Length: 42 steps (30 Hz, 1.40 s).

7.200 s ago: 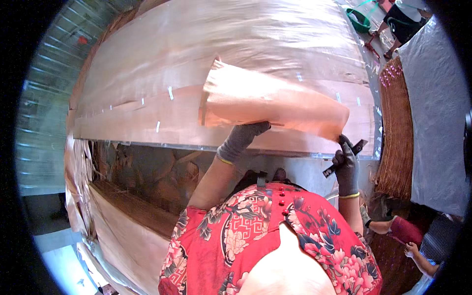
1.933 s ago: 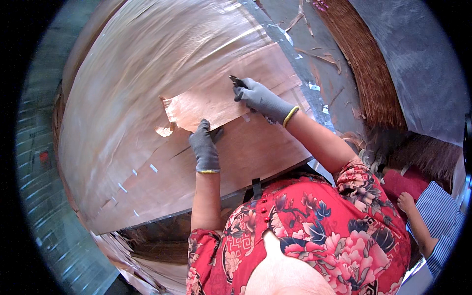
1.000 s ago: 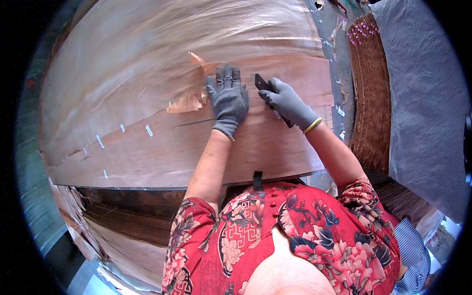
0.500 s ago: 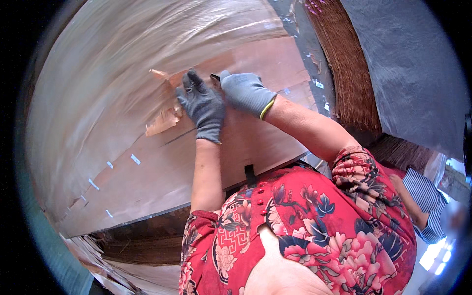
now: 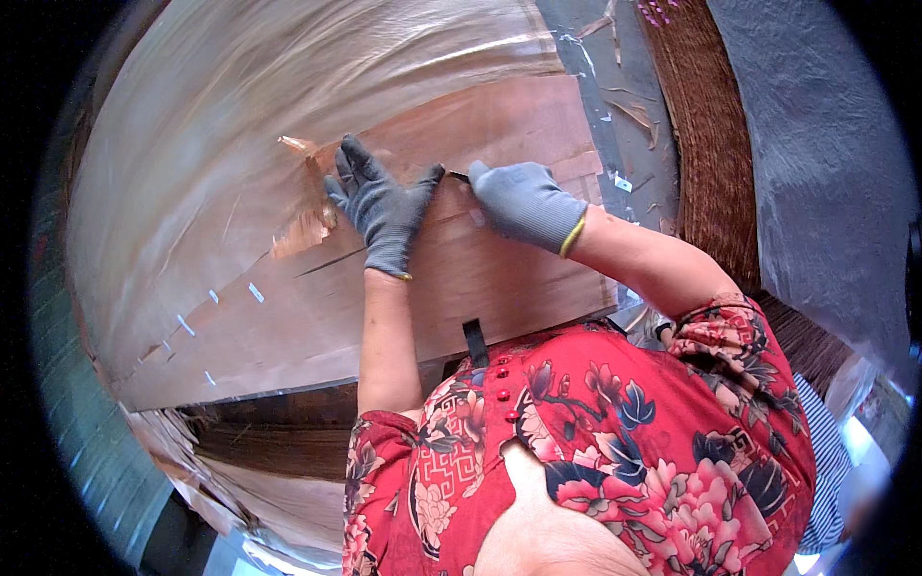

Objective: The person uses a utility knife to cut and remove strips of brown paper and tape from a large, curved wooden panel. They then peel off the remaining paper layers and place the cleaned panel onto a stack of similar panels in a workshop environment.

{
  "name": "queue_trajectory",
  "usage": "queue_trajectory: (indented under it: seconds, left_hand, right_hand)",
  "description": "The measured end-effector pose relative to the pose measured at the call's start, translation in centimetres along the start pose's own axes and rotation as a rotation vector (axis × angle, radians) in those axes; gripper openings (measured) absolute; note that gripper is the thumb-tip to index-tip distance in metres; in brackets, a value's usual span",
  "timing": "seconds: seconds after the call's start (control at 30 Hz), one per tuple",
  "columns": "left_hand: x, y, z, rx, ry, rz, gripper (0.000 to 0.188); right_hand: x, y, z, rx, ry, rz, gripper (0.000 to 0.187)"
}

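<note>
My left hand [image 5: 382, 216], in a grey knit glove, lies with fingers spread on a thin reddish-brown wood veneer sheet [image 5: 519, 120]. Its thumb stretches toward my right hand [image 5: 530, 206], which is gloved too and closed around a small knife [image 5: 459, 177]. Only the knife's dark, narrow tip shows; the fist hides the rest. The tip is close to the left thumb, at the veneer's surface. Beside the left hand lie a torn veneer scrap [image 5: 303, 233] and a smaller curled scrap [image 5: 298, 145]. A dark slit runs through the sheet below the left fingers.
Paler, wavy veneer [image 5: 288, 67] covers the far side of the stack. Short white tape strips [image 5: 255, 292] dot the left part. Right of it stands a tall brown stack of veneer edges [image 5: 715, 125], with grey sheeting [image 5: 826, 144] beyond. A striped garment [image 5: 821, 461] shows at the lower right.
My right hand has moved right and slightly nearer me with the knife. My left thumb now spreads away from the fingers. The whole view has shifted a little.
</note>
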<state>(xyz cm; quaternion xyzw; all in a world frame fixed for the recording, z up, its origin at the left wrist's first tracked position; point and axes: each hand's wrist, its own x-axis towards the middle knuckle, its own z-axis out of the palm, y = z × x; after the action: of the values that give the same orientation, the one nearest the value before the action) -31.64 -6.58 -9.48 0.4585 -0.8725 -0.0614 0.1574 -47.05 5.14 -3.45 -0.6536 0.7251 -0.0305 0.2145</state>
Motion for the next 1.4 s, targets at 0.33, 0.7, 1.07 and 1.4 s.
queue_trajectory:
  seconds: [0.33,0.7,1.07,1.4]
  left_hand:
    - [0.1,0.4,-0.6,0.064,-0.047,-0.038,0.12]
    - [0.1,0.4,-0.6,0.066,-0.044,-0.055,0.118]
    - [-0.3,0.1,-0.6,-0.05,0.014,-0.084,0.119]
    - [0.1,0.6,-1.5,-0.146,0.01,-0.147,0.122]
  right_hand:
    - [-4.3,7.8,-2.2,-0.163,-0.138,-0.143,0.011]
    - [-7.7,15.3,-3.9,-0.363,-0.174,-0.115,0.012]
    - [-5.9,14.4,-6.1,-0.154,0.078,-0.045,0.016]
    - [11.4,0.7,-3.1,-0.399,0.234,-0.533,0.004]
